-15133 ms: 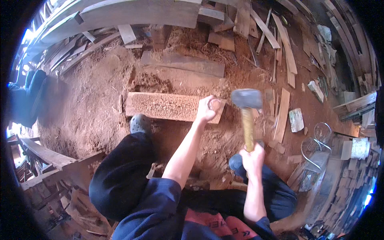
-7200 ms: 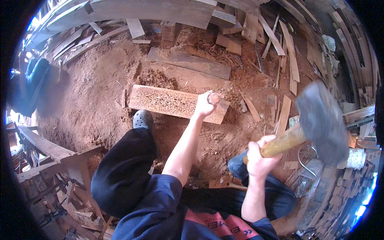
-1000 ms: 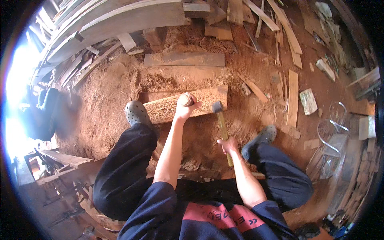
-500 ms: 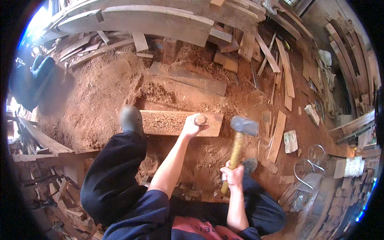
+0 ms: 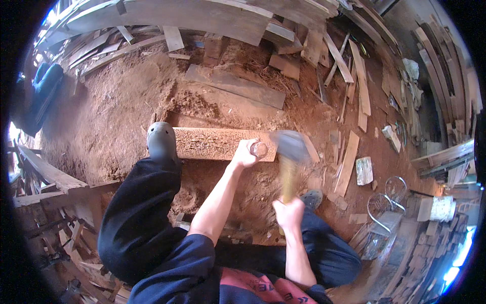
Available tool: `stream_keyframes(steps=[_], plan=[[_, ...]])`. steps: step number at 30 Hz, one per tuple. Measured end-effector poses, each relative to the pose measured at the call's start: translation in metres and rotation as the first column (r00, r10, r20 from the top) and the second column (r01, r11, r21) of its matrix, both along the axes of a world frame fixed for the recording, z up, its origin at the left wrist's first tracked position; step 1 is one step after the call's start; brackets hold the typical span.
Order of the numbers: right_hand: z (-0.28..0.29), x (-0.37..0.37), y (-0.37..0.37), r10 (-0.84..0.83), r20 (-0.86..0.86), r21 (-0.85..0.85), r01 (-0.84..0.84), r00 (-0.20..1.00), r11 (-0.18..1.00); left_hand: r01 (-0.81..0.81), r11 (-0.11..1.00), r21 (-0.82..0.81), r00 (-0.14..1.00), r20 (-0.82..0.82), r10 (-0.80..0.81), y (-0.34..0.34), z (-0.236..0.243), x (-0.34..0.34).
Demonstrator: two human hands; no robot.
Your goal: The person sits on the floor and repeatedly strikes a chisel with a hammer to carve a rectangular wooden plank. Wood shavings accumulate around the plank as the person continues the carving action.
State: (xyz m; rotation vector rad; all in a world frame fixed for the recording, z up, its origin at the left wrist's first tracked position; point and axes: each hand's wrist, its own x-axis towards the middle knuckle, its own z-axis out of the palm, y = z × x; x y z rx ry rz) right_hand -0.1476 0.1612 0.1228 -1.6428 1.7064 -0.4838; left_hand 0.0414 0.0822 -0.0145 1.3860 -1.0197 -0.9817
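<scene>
A wooden board [image 5: 207, 144] lies across the ground before me, its face covered in small carved pits. My left hand [image 5: 244, 155] is closed round an upright chisel [image 5: 259, 149] near the board's right end. Only the round, worn wooden butt of the chisel shows; its blade is hidden below. My right hand [image 5: 289, 214] grips the yellow handle of a hammer [image 5: 288, 180]. The hammer's dark metal head is smeared by motion, just right of the chisel butt and seemingly apart from it. My left shoe [image 5: 162, 141] rests at the board's left end.
Reddish sawdust or dirt covers the ground. A flat plank [image 5: 235, 86] lies beyond the board, and loose strips [image 5: 347, 163] lie to the right. Thick beams [image 5: 167, 23] cross the far side. A wire-framed object [image 5: 387, 205] and a white bucket [image 5: 442, 209] stand at right.
The hammer has swung left toward the chisel, with my right hand shifting slightly left and up. My left hand stays on the chisel. The whole view has shifted a little.
</scene>
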Motion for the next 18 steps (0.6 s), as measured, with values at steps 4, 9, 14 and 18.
stream_keyframes(steps=[4,9,14,18], plan=[[0.017,0.013,-0.02,-0.24,0.277,0.389,0.119,0.93,0.914,-0.052,0.997,-0.058,0.989,0.133,0.06,0.008,-0.023,0.018],[0.106,0.001,-0.024,-0.181,0.757,0.006,0.271,0.628,0.963,0.05,0.998,0.036,0.998,0.03,-0.051,0.006,-0.017,0.009],[0.064,0.017,-0.017,-0.085,0.685,-0.303,0.39,0.723,0.869,0.051,0.999,0.008,0.997,0.058,-0.052,0.003,-0.017,0.005],[-0.024,0.0,-0.017,-0.004,-0.238,0.263,0.068,0.971,0.962,0.009,1.0,0.026,0.993,-0.118,-0.006,0.0,-0.004,-0.004]])
